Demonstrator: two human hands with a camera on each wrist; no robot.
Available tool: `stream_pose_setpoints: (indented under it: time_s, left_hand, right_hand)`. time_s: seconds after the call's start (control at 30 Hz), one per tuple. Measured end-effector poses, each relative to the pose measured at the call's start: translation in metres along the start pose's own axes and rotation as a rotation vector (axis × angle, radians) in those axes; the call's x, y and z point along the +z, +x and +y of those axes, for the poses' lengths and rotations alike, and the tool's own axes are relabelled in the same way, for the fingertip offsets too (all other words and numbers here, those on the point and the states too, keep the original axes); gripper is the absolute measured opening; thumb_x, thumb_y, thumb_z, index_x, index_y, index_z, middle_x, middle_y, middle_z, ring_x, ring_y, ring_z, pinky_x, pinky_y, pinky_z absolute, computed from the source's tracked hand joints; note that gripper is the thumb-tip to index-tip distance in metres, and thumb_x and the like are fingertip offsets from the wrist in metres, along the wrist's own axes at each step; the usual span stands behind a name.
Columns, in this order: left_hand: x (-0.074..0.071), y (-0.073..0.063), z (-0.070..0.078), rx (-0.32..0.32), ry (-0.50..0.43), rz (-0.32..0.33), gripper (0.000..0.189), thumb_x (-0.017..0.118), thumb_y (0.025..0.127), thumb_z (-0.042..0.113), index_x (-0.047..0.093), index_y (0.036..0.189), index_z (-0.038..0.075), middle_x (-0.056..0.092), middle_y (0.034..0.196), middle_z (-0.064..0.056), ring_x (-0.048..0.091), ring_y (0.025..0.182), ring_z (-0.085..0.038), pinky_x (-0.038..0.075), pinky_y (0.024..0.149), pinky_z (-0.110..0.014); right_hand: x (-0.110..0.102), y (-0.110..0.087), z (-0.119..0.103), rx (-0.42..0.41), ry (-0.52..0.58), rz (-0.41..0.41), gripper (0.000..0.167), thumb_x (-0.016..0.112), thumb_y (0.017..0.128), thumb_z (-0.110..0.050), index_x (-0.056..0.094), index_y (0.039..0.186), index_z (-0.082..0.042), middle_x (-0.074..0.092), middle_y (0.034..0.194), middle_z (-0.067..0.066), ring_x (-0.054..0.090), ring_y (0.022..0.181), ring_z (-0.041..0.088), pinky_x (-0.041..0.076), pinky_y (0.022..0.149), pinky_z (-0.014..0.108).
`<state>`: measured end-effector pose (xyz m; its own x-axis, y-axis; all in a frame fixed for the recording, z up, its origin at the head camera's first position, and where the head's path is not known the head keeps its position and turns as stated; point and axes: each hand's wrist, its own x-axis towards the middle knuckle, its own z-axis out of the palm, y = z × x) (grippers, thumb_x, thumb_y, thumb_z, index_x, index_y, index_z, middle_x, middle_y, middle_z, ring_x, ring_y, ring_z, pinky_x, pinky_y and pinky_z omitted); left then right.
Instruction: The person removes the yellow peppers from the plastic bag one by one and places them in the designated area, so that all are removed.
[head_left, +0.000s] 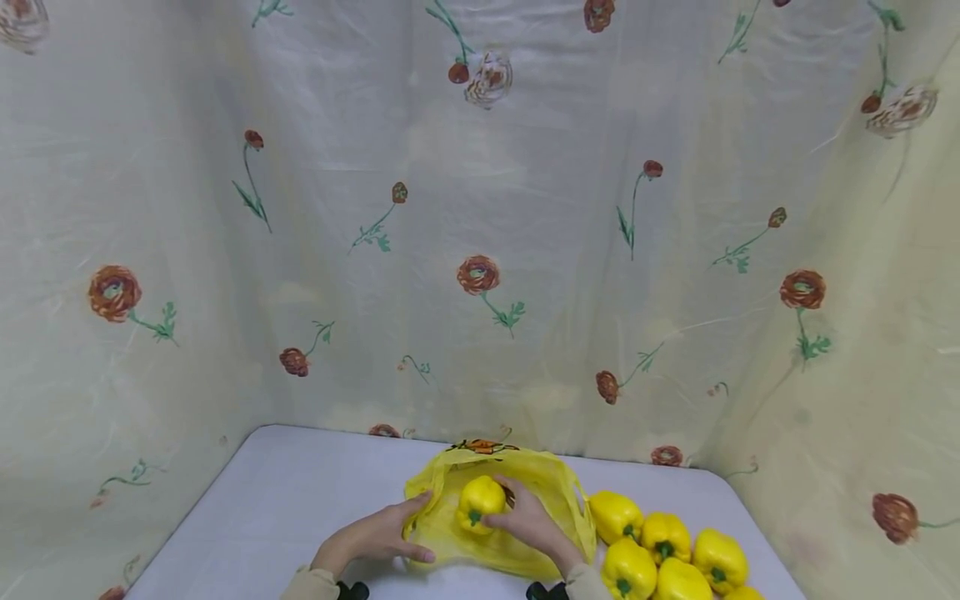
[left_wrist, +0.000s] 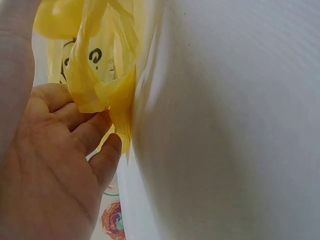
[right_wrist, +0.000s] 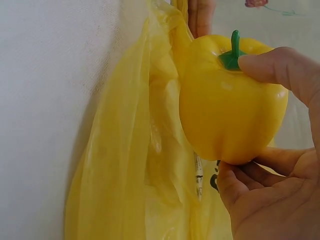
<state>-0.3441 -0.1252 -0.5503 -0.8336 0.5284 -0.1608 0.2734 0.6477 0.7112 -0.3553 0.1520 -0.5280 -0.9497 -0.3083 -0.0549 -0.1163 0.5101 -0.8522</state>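
Note:
My right hand [head_left: 527,521] grips a yellow bell pepper [head_left: 480,502] over the mouth of a yellow plastic bag [head_left: 540,479]. In the right wrist view, the thumb lies by the green stem of the pepper [right_wrist: 232,105], and the other fingers hold its far end. My left hand [head_left: 378,533] is at the bag's left edge, thumb and fingers spread apart. The left wrist view shows its fingers [left_wrist: 90,132] touching the crumpled rim of the bag [left_wrist: 92,85]; some fingertips are partly hidden by the plastic.
Several more yellow bell peppers [head_left: 666,537] lie grouped to the right of the bag, the nearest close against it. A white table [head_left: 300,475] carries everything. Flower-printed curtains [head_left: 540,333] hang behind it and on both sides.

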Motion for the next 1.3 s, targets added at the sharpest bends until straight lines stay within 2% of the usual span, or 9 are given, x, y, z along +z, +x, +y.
stream_pose_setpoints:
  time_s: [0.23, 0.6, 0.8, 1.03, 1.13, 1.3]
  left_hand:
    - [-0.001, 0.000, 0.000, -0.003, 0.000, -0.011, 0.098, 0.071, 0.080, 0.055, 0.024, 0.154, 0.009, 0.024, 0.159, -0.013, 0.027, 0.144, -0.038, 0.028, 0.114, -0.058]
    - [0.000, 0.001, -0.002, -0.012, 0.005, -0.003, 0.100, 0.071, 0.079, 0.057, 0.024, 0.153, 0.010, 0.026, 0.159, -0.012, 0.028, 0.144, -0.037, 0.029, 0.114, -0.057]
    - [0.000, 0.001, -0.002, -0.014, -0.005, 0.003, 0.101, 0.072, 0.078, 0.057, 0.024, 0.153, 0.010, 0.025, 0.159, -0.013, 0.028, 0.144, -0.037, 0.028, 0.114, -0.057]
    - [0.001, 0.003, -0.005, -0.005, -0.009, -0.008, 0.099, 0.071, 0.080, 0.055, 0.023, 0.154, 0.009, 0.024, 0.159, -0.013, 0.027, 0.144, -0.037, 0.027, 0.114, -0.057]
    - [0.001, 0.004, -0.006, -0.006, -0.008, -0.009, 0.099, 0.071, 0.080, 0.055, 0.023, 0.154, 0.009, 0.025, 0.159, -0.013, 0.027, 0.144, -0.037, 0.028, 0.114, -0.057]
    - [0.001, 0.005, -0.005, -0.008, -0.005, -0.009, 0.099, 0.071, 0.080, 0.055, 0.023, 0.154, 0.009, 0.025, 0.159, -0.013, 0.027, 0.144, -0.037, 0.028, 0.114, -0.057]
  right_hand:
    - [-0.008, -0.019, -0.003, -0.025, -0.029, 0.000, 0.082, 0.078, 0.080, -0.034, 0.040, 0.142, 0.003, 0.042, 0.144, 0.027, 0.042, 0.132, 0.043, 0.038, 0.107, 0.057]
    - [-0.027, -0.045, -0.001, -0.059, 0.000, 0.011, 0.081, 0.077, 0.081, -0.035, 0.040, 0.144, -0.001, 0.040, 0.147, 0.024, 0.037, 0.136, 0.042, 0.035, 0.110, 0.055]
    - [-0.036, -0.065, -0.005, 0.003, 0.008, 0.030, 0.083, 0.080, 0.077, -0.037, 0.042, 0.144, -0.006, 0.040, 0.147, 0.023, 0.038, 0.136, 0.042, 0.036, 0.109, 0.056]
    - [-0.049, -0.085, 0.002, 0.059, -0.011, 0.040, 0.091, 0.083, 0.073, -0.039, 0.039, 0.145, -0.005, 0.037, 0.148, 0.025, 0.037, 0.135, 0.044, 0.038, 0.108, 0.057]
    - [-0.055, -0.093, 0.007, 0.067, -0.026, 0.037, 0.092, 0.082, 0.073, -0.039, 0.038, 0.145, -0.003, 0.036, 0.148, 0.026, 0.038, 0.134, 0.045, 0.039, 0.107, 0.057]
    - [-0.063, -0.104, 0.015, 0.032, -0.021, 0.024, 0.090, 0.081, 0.076, -0.038, 0.037, 0.145, 0.001, 0.037, 0.147, 0.028, 0.035, 0.135, 0.047, 0.039, 0.106, 0.057]
